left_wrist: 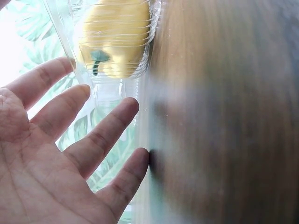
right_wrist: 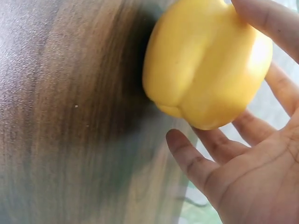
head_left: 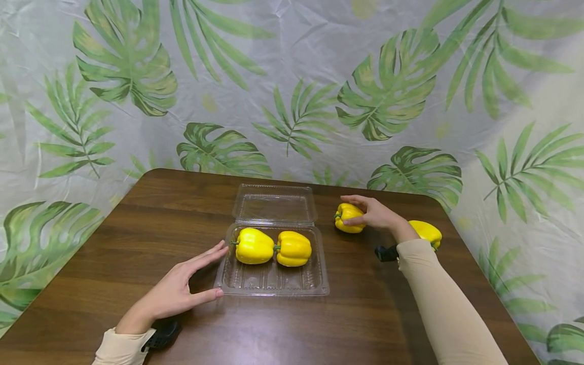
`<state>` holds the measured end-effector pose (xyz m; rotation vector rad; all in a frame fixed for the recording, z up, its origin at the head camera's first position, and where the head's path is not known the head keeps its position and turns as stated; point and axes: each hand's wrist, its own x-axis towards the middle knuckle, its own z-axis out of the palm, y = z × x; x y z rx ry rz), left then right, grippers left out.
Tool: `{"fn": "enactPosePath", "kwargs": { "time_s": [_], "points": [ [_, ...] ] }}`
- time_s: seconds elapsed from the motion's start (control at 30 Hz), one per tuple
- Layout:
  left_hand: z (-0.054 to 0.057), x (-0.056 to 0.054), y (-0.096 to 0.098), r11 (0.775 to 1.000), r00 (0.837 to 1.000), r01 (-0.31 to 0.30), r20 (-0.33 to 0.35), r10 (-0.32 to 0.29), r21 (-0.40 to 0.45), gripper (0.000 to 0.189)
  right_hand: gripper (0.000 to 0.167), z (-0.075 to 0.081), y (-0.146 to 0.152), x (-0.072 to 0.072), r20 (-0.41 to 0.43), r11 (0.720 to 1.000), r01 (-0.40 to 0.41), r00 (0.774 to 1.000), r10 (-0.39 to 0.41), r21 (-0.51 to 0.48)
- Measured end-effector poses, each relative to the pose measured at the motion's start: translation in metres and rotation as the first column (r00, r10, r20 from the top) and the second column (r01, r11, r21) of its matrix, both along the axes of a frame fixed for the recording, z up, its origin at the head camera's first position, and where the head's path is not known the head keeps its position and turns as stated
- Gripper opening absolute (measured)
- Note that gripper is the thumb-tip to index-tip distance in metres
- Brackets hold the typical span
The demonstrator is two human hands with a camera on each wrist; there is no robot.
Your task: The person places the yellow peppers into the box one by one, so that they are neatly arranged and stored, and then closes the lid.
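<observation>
Two yellow bell peppers (head_left: 254, 247) lie side by side in a clear plastic clamshell container (head_left: 274, 290), whose lid (head_left: 275, 204) is folded back. My left hand (head_left: 175, 294) is spread along the container's left side, fingertips and thumb right at its rim. Through the clear wall, the left wrist view shows one pepper with its green stem. To the right of the container, my right hand (head_left: 376, 215) holds a third yellow bell pepper (right_wrist: 205, 65), thumb on the near side and fingers round the far side. Its stem points toward the container.
Another yellow bell pepper (head_left: 425, 232) lies farther right, partly hidden by the right sleeve (head_left: 438, 284). The brown wooden table (head_left: 292, 329) ends at a leaf-patterned curtain (head_left: 292, 76). Black wrist devices (head_left: 164, 334) sit under both wrists.
</observation>
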<state>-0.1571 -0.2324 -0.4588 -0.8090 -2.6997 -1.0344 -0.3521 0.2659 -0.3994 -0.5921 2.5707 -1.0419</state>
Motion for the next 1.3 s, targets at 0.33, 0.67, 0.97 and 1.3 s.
{"fn": "enactPosePath", "kwargs": {
  "time_s": [0.33, 0.67, 0.97, 1.3],
  "points": [
    [-0.002, 0.000, -0.001, 1.000, 1.000, -0.003, -0.002, 0.003, -0.004, 0.080, 0.079, -0.009, 0.005, 0.001, 0.015, 0.999, 0.044, 0.999, -0.043, -0.028],
    [-0.002, -0.001, -0.001, 1.000, 1.000, -0.003, 0.000, 0.003, -0.006, 0.080, 0.079, -0.016, 0.007, 0.001, 0.023, 0.996, 0.077, 0.997, -0.076, -0.053],
    [-0.002, -0.001, -0.001, 1.000, 1.000, -0.002, 0.001, 0.002, -0.003, 0.080, 0.079, -0.015, 0.009, 0.005, 0.021, 0.996, 0.073, 0.997, -0.072, -0.041],
    [-0.002, -0.001, -0.001, 1.000, 1.000, -0.002, 0.006, 0.002, -0.004, 0.080, 0.076, -0.009, 0.011, 0.009, 0.023, 0.997, 0.077, 0.997, -0.076, -0.028]
  ]
}}
